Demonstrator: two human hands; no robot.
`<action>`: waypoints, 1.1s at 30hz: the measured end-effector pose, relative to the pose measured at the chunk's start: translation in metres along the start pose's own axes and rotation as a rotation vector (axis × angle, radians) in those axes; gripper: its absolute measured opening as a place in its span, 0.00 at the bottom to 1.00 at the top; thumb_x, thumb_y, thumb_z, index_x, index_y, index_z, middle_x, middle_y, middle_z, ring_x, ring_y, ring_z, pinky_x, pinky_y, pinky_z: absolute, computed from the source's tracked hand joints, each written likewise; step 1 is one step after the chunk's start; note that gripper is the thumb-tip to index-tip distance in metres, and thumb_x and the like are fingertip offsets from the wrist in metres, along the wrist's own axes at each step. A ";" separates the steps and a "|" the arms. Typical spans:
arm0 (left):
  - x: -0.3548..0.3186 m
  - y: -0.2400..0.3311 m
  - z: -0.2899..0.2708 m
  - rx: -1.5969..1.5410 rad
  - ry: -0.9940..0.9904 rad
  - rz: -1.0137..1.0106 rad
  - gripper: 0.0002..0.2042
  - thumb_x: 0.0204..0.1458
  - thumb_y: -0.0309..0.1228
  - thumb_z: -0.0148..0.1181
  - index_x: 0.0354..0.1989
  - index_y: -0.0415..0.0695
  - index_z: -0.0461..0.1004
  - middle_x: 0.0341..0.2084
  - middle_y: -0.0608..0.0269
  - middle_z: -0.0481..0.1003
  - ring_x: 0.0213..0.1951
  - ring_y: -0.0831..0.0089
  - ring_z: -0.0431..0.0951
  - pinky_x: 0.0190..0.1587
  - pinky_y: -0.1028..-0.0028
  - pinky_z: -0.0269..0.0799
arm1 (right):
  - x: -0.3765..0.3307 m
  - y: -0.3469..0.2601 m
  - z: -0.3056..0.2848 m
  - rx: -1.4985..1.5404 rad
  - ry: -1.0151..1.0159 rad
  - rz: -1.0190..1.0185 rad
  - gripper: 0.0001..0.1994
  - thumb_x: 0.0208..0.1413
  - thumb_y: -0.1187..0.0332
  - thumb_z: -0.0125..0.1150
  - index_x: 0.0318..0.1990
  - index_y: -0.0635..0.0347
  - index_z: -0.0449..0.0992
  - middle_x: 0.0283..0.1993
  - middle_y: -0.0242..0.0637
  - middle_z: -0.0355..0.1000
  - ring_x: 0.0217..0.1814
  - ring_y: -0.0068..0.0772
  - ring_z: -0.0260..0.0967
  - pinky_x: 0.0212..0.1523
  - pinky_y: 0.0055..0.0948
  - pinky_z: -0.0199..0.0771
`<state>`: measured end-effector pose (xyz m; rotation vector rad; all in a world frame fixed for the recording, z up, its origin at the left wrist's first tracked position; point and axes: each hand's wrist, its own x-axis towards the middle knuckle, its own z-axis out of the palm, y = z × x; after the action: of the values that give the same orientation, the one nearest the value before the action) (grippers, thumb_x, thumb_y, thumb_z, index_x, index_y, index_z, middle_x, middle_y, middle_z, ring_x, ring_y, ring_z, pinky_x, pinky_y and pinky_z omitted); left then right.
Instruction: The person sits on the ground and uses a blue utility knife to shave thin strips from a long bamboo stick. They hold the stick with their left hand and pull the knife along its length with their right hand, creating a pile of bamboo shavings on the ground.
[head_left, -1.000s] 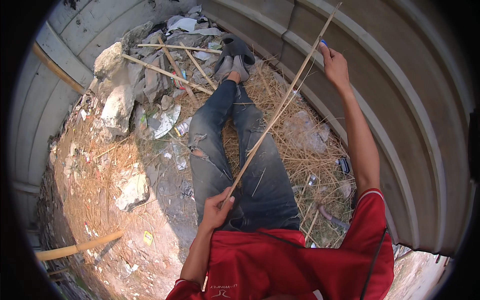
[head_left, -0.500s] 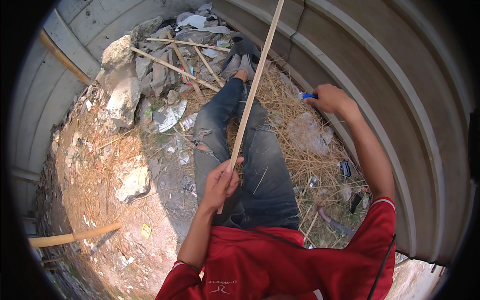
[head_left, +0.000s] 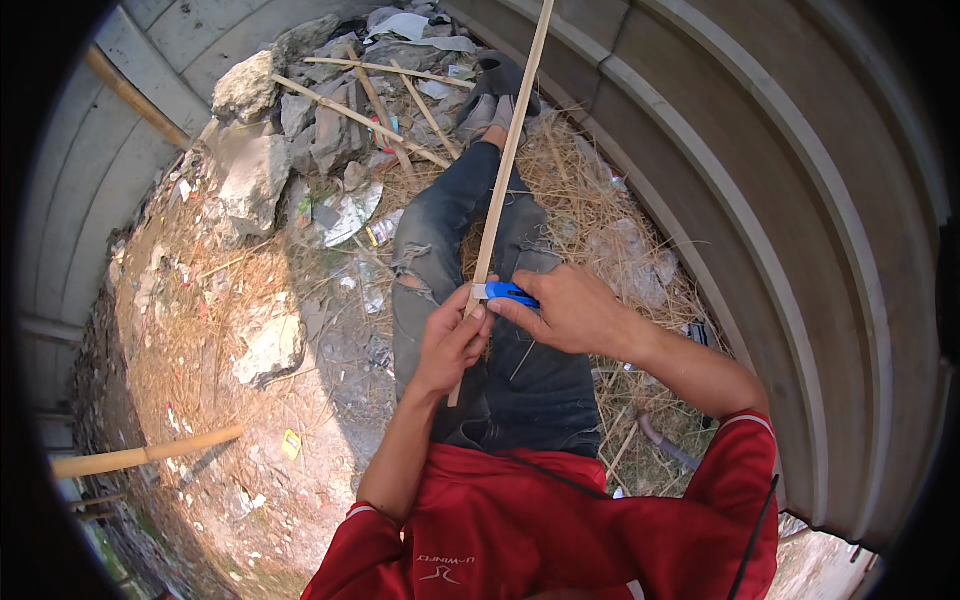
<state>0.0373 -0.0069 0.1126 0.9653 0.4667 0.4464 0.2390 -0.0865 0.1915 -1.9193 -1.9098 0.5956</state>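
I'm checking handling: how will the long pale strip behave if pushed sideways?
The pale strip would probably flex, being long and thin. It seems springy rather than floppy, running nearly straight beyond the left hand. Its narrow width suggests it's light.

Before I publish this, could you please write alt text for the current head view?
Left fingers hold a long pale strip while right fingers grip a blue cutter, its blade across the strip. Beyond, outstretched legs in torn dark trousers lie between stone rubble and a ribbed wall.
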 end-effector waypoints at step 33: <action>-0.109 -0.054 -0.038 0.351 0.020 -0.014 0.19 0.66 0.24 0.60 0.64 0.35 0.75 0.34 0.67 0.78 0.36 0.82 0.76 0.42 0.81 0.72 | 0.062 0.257 -0.218 -0.166 0.906 0.631 0.40 0.67 0.34 0.46 0.33 0.73 0.80 0.33 0.61 0.76 0.42 0.59 0.74 0.49 0.51 0.70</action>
<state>-0.0644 -0.0681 0.0672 1.2958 0.5819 0.3678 0.5727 -0.0204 0.2350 -2.3153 -0.8059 -0.2924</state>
